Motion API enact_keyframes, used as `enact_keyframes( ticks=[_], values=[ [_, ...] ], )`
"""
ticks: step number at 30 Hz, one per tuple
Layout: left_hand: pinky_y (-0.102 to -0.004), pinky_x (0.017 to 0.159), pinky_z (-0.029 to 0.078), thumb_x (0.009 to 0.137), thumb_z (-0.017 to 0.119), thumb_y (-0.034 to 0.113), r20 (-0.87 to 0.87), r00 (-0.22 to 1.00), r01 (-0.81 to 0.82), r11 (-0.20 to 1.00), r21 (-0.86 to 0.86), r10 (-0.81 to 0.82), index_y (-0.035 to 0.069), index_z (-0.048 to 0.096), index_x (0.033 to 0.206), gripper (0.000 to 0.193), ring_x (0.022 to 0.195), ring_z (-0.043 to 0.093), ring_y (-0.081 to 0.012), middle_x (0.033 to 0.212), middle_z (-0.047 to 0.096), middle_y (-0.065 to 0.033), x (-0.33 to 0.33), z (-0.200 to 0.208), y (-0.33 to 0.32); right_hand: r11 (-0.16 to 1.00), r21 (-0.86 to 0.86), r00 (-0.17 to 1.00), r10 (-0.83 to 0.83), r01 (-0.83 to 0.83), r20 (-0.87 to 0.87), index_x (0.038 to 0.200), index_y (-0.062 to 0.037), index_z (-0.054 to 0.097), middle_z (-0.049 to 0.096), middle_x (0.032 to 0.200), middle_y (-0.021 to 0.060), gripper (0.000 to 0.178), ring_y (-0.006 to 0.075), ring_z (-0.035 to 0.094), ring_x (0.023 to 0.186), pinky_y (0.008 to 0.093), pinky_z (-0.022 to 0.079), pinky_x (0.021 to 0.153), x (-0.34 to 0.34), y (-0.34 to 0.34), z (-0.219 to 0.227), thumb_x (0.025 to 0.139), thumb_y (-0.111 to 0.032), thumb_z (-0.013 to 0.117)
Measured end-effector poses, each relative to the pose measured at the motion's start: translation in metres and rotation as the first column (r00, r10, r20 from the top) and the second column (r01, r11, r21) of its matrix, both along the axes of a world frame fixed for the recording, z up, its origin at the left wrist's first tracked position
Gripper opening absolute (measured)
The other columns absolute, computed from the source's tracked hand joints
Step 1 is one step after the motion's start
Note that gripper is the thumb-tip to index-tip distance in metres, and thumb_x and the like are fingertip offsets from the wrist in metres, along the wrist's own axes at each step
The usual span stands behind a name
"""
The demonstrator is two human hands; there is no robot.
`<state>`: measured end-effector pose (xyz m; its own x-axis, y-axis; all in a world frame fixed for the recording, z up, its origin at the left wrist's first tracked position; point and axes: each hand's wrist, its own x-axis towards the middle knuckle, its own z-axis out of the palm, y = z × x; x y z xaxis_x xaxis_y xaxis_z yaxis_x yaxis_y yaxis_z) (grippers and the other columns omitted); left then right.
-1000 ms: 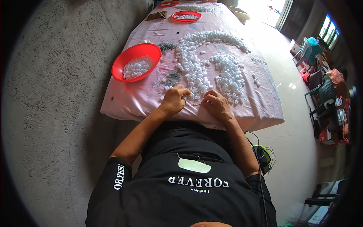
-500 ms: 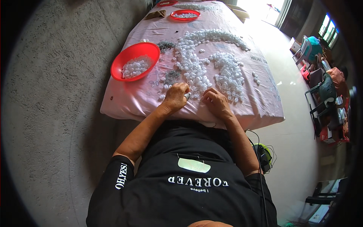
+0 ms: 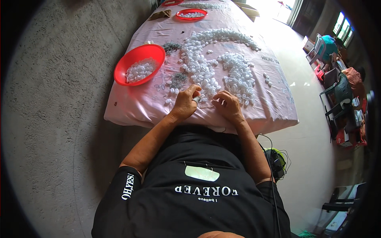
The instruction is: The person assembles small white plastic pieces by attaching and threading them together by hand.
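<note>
My left hand [image 3: 185, 104] is closed in a pinch near the table's front edge, with a small grey-green piece [image 3: 196, 99] showing at its fingers. I cannot tell whether it is held or worn. Facing it, my right hand [image 3: 229, 106] has its fingers curled together over the cloth; what they hold is hidden. A thin pale strand [image 3: 206, 107] appears between the two hands. Just beyond them lies a long curved pile of small white plastic pieces [image 3: 198, 67], with a second heap [image 3: 237, 73] to its right. Small grey metal bits [image 3: 178, 80] lie beside my left hand.
A red bowl [image 3: 158, 55] partly filled with white pieces stands at the left. Farther off are more grey bits [image 3: 171, 47] and a red dish [image 3: 203, 15]. Pink cloth [image 3: 274, 107] covers the table. Chairs [image 3: 341, 93] stand at the right; a rough wall [image 3: 59, 99] rises at the left.
The view has shifted slightly. Both hands stay near the front edge, a little farther apart at the fingertips, and the strand between them shows more clearly.
</note>
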<state>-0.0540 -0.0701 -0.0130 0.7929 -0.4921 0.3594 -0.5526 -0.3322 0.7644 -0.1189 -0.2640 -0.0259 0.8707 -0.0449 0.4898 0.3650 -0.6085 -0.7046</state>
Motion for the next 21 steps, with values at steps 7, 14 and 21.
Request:
enact_keyframes(
  ticks=[7,14,21],
  values=[
    [-0.0321,0.073,0.051,0.077,0.059,-0.006,-0.107,0.99,0.079,0.993,-0.085,-0.088,-0.001,0.057,0.107,0.031,0.078,0.066,-0.0229,0.084,0.065,-0.0157,-0.009,0.006,-0.014,0.999,0.039,1.0,0.017,-0.018,0.015,0.09,-0.0057,0.069,0.065,0.077,0.0069,0.015,0.0157,0.062,0.062,0.0279,0.049,0.058,-0.004,0.001,0.004,0.075,-0.008,0.071],
    [-0.0276,0.076,0.05,0.081,0.061,-0.003,-0.134,0.986,0.091,0.993,-0.073,-0.1,0.0,0.057,0.108,0.027,0.083,0.064,-0.0151,0.087,0.065,-0.011,-0.018,0.013,-0.023,0.998,0.063,0.999,0.025,-0.027,0.035,0.088,-0.0042,0.068,0.066,0.076,0.0077,0.014,0.0138,0.063,0.062,0.0272,0.049,0.057,-0.003,-0.004,0.0,0.076,-0.008,0.072],
    [-0.0284,0.08,0.051,0.075,0.054,-0.01,-0.069,0.998,-0.011,0.998,-0.062,0.007,-0.001,0.062,0.099,0.027,0.088,0.065,-0.0187,0.093,0.066,-0.0114,-0.003,-0.002,-0.01,0.889,0.458,0.98,0.098,-0.008,-0.172,0.09,0.0006,0.063,0.067,0.075,0.0055,0.012,0.0098,0.065,0.068,0.0236,0.051,0.06,-0.005,-0.01,0.001,0.081,-0.005,0.069]
  ],
)
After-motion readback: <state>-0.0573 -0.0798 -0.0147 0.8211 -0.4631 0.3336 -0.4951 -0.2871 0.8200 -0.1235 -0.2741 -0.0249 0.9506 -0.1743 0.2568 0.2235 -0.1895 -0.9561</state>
